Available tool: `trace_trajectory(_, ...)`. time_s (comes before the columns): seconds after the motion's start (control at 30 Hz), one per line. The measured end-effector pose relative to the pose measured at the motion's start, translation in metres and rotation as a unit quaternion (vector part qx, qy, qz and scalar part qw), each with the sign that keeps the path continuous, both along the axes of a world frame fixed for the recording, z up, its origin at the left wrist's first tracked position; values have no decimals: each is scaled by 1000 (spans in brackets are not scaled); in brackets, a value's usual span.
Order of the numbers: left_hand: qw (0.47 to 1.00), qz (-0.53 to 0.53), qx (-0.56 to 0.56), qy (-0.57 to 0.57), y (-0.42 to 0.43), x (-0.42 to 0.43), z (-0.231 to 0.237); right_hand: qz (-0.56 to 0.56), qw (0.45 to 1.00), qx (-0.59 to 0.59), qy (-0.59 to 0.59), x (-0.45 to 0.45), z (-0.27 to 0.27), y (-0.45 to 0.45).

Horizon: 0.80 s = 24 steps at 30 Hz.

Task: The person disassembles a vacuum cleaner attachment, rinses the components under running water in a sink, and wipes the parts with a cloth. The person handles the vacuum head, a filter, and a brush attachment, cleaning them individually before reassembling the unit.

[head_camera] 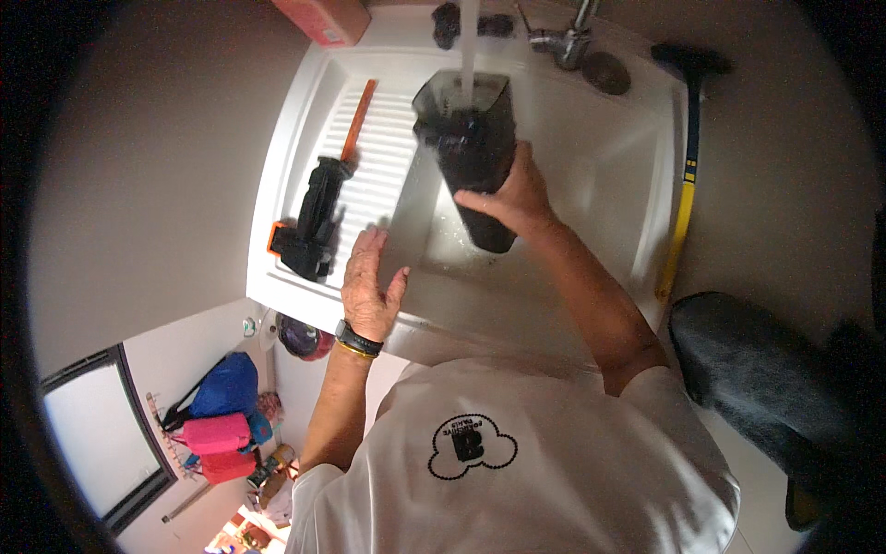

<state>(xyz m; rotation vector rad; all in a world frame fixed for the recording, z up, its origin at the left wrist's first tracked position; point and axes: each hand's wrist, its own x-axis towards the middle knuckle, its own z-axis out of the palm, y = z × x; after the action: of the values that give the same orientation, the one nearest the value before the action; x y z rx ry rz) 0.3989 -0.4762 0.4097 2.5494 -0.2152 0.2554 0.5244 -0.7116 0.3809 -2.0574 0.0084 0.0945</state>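
Observation:
My right hand (513, 195) grips the lower part of a dark translucent plastic container (477, 163), which looks like a vacuum cleaner's dust bin. Its wide open mouth points toward the tap, and a stream of water (469, 48) falls into it. The container is tilted over the basin of a white laundry sink (595, 291). My left hand (370, 287) is empty with its fingers apart, near the front end of the sink's ribbed washboard (384, 159). On that washboard lies a black plastic appliance part (315, 215) with an orange strip (358, 121) at its far end.
A chrome tap (564, 45) and a round dark plug (606, 73) sit at the sink's back rim. Dark lumps (446, 26) and a pinkish box (329, 21) stand there too. Right of the sink are a yellow-handled squeegee or brush (684, 201) and a dark padded object (740, 360).

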Motion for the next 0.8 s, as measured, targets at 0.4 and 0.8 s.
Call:
trace_trajectory(0.4, 994, 18, 107, 29, 10, -32, -15, -3, 1000, 3, -30, 14, 38, 14)
trace_trajectory(0.8, 994, 38, 95, 40, 8, -31, -13, 0, 997, 23, -70, 12, -4, 11)
